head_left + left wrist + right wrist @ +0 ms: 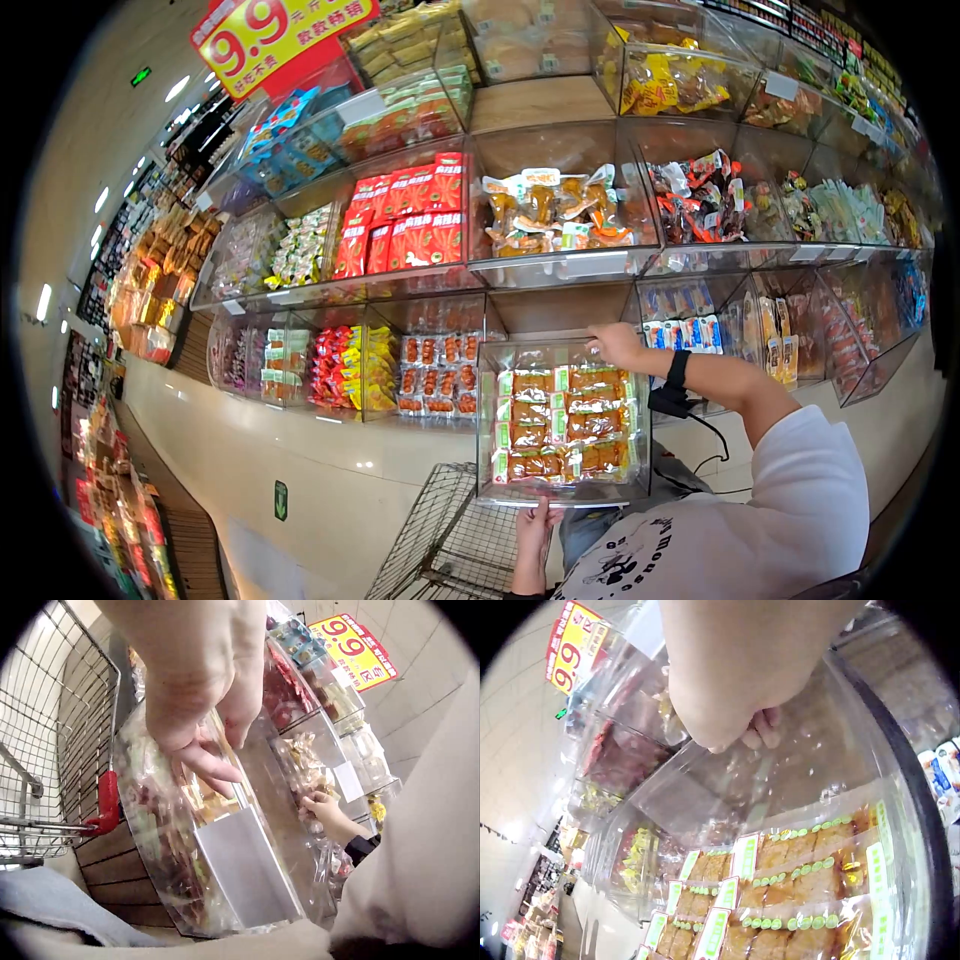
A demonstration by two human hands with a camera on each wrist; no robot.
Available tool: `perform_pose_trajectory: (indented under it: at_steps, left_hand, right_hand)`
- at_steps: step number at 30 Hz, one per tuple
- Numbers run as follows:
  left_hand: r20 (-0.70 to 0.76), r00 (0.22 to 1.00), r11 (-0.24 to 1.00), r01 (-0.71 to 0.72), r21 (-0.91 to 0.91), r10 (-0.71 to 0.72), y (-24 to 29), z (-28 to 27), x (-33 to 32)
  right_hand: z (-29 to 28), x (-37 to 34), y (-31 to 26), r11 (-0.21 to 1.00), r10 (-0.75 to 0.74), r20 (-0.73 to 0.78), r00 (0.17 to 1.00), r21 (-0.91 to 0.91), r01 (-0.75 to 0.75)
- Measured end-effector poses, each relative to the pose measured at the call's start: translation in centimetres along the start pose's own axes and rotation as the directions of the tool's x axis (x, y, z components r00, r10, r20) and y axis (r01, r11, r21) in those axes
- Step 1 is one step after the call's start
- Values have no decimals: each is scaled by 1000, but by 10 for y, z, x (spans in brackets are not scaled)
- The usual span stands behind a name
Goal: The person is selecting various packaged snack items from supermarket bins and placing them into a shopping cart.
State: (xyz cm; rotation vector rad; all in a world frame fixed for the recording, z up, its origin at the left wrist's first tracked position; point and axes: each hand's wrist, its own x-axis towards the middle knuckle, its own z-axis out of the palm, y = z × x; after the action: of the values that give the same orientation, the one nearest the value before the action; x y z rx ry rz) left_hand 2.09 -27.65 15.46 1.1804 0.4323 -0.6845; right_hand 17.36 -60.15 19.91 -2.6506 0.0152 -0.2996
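Gripping a clear bin (562,493) of snack packets (598,425) by the far rim with the right hand (620,346), pinching its near edge with the left hand (536,530). Could tip leftward-handed through a slip there, sliding packets toward the cart (109,802) beside that hand.

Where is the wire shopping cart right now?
In the head view, the wire shopping cart stands at the bottom, left of the person's left hand, by the lower left corner of the clear bin of brown snacks.
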Motion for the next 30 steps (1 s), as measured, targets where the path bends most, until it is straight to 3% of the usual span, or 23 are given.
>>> perform_pose_trajectory:
  at_steps: [2,13,14,16,17,20,21,22,26,29,30]
  left_hand:
    - [80,997,1000,-5,27,2,3,-9,-5]
    - [204,944,947,-291,135,261,81,-1,-91]
    - [185,921,861,-386,330,342,89,-1,-93]
    - [184,849,569,-477,670,496,108,-3,-111]
    - [63,874,768,-455,452,481,114,5,-119]
    - [106,920,846,-389,364,378,146,15,-130]
    - [163,897,800,-440,409,410,171,32,-145]
    - [143,900,794,-431,430,411,189,48,-155]
    - [96,903,798,-415,436,418,227,86,-149]
    - [164,820,736,-567,371,549,231,113,-122]
    - [216,726,648,-683,337,653,229,118,-103]
  right_hand:
    - [-24,0,-22,1000,-9,-11,1000,-16,9]
    - [-132,14,-92,993,-77,1,997,-91,77]
    - [-147,18,-100,993,-67,24,997,-97,69]
    - [-174,29,-114,988,-129,-7,992,-88,128]
    - [-187,36,-120,986,-141,-1,990,-89,141]
    - [-222,62,-130,974,-211,-32,977,-91,208]
    - [-240,70,-139,958,-267,-30,963,-112,263]
    - [-254,78,-148,981,-182,-8,983,-66,182]
    - [-307,116,-151,956,-259,-50,964,-156,249]
    - [-344,142,-145,930,-312,-93,945,-232,284]
    - [-354,152,-141,927,-317,-89,944,-239,289]
